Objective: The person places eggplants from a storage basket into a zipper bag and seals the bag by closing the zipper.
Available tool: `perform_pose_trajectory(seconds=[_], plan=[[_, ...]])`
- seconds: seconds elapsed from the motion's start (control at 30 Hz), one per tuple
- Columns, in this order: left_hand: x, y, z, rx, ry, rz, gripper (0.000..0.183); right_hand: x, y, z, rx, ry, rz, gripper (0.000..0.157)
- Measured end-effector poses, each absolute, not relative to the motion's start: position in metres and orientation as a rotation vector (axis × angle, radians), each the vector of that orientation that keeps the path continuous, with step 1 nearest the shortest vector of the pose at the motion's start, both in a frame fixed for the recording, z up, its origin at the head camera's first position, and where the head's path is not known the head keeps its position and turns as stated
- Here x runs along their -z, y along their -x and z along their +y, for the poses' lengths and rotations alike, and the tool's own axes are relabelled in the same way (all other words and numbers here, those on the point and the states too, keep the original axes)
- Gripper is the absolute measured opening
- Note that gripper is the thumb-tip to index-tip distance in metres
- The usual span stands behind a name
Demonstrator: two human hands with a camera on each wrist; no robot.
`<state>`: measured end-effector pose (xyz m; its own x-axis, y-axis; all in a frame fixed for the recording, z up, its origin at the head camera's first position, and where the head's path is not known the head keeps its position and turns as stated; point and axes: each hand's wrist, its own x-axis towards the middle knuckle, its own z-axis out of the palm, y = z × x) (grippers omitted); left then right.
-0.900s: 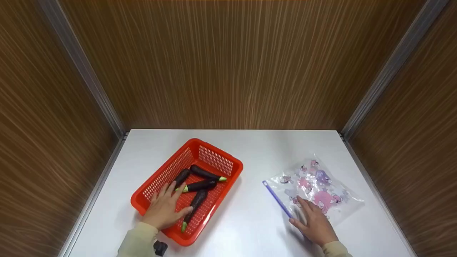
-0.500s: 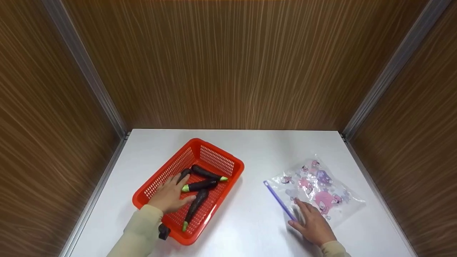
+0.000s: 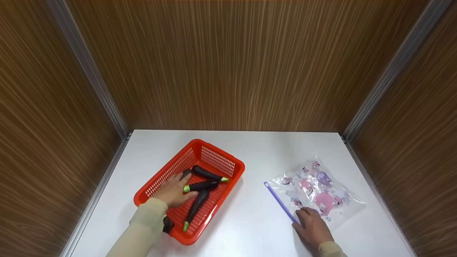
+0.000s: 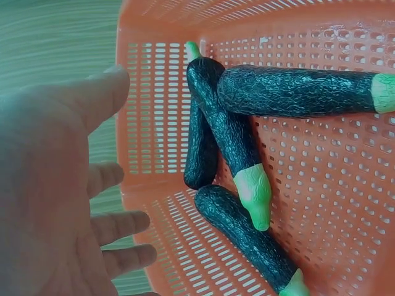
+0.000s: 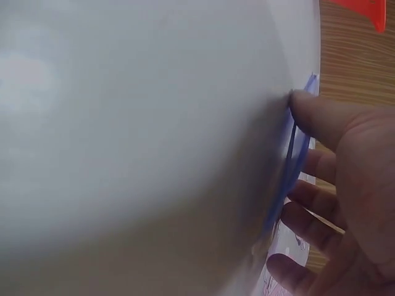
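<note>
Hovering over the red basket [image 3: 217, 160], my left hand [image 3: 171, 191] has its fingers stretched out and spread, with nothing in them. Whether a fingertip grazes the eggplant beneath it, I can't tell. Four eggplants [image 3: 206, 174] lie loose in there, tips crowded together, one crossing the end of another. And look at that skin: dark, wrinkled, shiny. I'd call them firm, light enough for one hand, likely a touch slippery, and if they're real, a hard squeeze could bruise them. Best hold? Round the thick middle, I reckon, fingers one side, thumb the other. The green cap [image 4: 254, 194] offers a second spot, narrower and less sure. The one lying crosswise [image 4: 296, 91] looks easiest to get round, its body well away from the mesh wall.

Over to my right hand [image 3: 313, 225], and here the fingers are bent in, thumb and fingertips pinching the near end of the bag [image 3: 323, 196] at its blue zip [image 3: 280, 202]. It lies flat on the white table [image 3: 257, 153], right of the basket. Thin, floppy, nearly weightless film, by my guess; it'd slide or crumple easily, so that stiffer zip is the place to grip.
</note>
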<state>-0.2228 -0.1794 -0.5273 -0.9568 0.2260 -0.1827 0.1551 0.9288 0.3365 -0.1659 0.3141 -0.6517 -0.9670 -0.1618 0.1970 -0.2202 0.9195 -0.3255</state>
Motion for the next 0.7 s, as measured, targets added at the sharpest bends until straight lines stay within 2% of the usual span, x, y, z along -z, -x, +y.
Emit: perform_pose_trajectory(seconds=[0.13,0.5,0.7], plan=[[0.530,0.229,-0.178,-0.452,-0.315,2.857,0.077,0.655,0.169,0.314,-0.512,-0.262,-2.893,0.041],[0.545,0.247,-0.169,-0.494,-0.267,2.810,0.069,0.662,0.173,0.315,-0.466,-0.218,-2.867,0.040],[0.558,0.255,-0.169,-0.555,-0.245,2.760,0.058,0.659,0.174,0.313,-0.463,-0.165,-2.926,0.040]])
